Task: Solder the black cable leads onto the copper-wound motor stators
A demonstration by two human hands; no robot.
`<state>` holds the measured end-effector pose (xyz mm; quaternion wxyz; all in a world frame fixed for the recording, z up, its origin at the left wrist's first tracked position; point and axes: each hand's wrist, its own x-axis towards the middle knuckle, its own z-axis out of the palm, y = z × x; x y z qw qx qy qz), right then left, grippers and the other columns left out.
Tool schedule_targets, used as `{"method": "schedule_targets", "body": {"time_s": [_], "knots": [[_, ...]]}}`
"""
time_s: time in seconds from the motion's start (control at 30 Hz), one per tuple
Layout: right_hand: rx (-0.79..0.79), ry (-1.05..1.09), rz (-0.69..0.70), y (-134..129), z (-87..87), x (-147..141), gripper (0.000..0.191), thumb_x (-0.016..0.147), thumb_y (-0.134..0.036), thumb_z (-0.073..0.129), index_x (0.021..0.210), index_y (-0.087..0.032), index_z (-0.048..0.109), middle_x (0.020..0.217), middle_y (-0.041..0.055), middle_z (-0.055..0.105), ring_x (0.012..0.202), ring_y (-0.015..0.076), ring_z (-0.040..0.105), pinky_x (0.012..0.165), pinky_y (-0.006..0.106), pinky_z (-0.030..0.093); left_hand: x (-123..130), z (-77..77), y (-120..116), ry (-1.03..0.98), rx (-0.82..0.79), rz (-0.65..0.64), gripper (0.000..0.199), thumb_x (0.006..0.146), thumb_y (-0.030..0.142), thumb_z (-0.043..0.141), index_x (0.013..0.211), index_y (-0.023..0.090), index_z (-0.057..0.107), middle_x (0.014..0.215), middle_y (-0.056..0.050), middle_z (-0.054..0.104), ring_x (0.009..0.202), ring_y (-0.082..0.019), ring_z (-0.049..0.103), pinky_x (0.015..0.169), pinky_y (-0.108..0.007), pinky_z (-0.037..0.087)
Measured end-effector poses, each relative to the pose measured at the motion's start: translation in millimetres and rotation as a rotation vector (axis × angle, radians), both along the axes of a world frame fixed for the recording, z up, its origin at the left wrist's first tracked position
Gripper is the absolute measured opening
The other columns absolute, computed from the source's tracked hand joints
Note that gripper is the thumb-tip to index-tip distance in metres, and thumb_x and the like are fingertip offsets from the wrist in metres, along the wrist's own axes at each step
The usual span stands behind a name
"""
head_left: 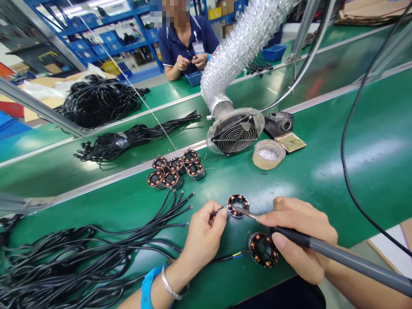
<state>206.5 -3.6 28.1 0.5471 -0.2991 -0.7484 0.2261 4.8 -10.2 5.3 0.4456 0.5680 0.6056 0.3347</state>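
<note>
My right hand (pixel 299 236) grips a soldering iron (pixel 292 237), its metal tip resting at the ring of a copper-wound motor stator (pixel 238 213). Pinched in my left hand (pixel 207 229) is the end of a black cable (pixel 216 212), with thin wires reaching the stator's left edge. Closer to me lies a second stator (pixel 264 249), joined to a cable with blue and yellow wires. Behind my left hand stands a group of several stators (pixel 175 166) with loose copper wire ends.
Many black cables (pixel 80 262) spread across the left of the green bench (pixel 315 171). A flexible silver duct (pixel 238 56) ends in a fan grille (pixel 236 135). Beside it are a round tub (pixel 268 155) and a sponge tray (pixel 291 142). A co-worker (pixel 188 43) sits opposite.
</note>
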Motion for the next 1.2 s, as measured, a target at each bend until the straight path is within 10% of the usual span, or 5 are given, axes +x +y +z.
{"method": "schedule_targets", "body": {"time_s": [0.3, 0.53, 0.73, 1.2], "knots": [[0.048, -0.03, -0.105, 6, 1.5, 16, 0.029, 0.081, -0.013, 0.054, 0.105, -0.021, 0.068, 0.071, 0.0034, 0.063, 0.055, 0.0164, 0.052, 0.049, 0.031, 0.042, 1, -0.2, 0, 0.003, 0.002, 0.001, 0.03, 0.087, 0.042, 0.05, 0.066, 0.021, 0.047, 0.055, 0.006, 0.035, 0.053, -0.012, 0.033, 0.049, -0.022, 0.027], [0.231, -0.38, -0.552, 48, -33.8, 62, 0.028, 0.089, -0.02, 0.061, 0.116, -0.022, 0.066, 0.085, 0.0068, 0.065, 0.074, 0.0215, 0.06, 0.064, 0.034, 0.051, 1, -0.1, 0, -0.005, -0.003, -0.009, 0.03, 0.088, 0.042, 0.049, 0.066, 0.021, 0.046, 0.055, 0.006, 0.033, 0.052, -0.012, 0.031, 0.049, -0.023, 0.026], [0.124, -0.481, -0.378, 54, -51.3, 73, 0.027, 0.094, -0.014, 0.056, 0.121, -0.017, 0.061, 0.086, 0.0063, 0.069, 0.063, 0.0169, 0.058, 0.062, 0.032, 0.051, 1, -1.0, -1, -0.004, 0.008, -0.012, 0.03, 0.088, 0.041, 0.049, 0.066, 0.021, 0.046, 0.056, 0.006, 0.034, 0.053, -0.012, 0.032, 0.05, -0.022, 0.027], [0.194, -0.311, 0.191, 49, -27.2, -25, 0.025, 0.076, -0.014, 0.052, 0.1, -0.017, 0.054, 0.073, 0.0018, 0.054, 0.065, 0.0176, 0.043, 0.061, 0.032, 0.039, -1, -3.6, 1, 0.036, 0.031, 0.0, 0.03, 0.089, 0.042, 0.048, 0.069, 0.02, 0.05, 0.059, 0.005, 0.039, 0.057, -0.013, 0.036, 0.054, -0.023, 0.03]]}}
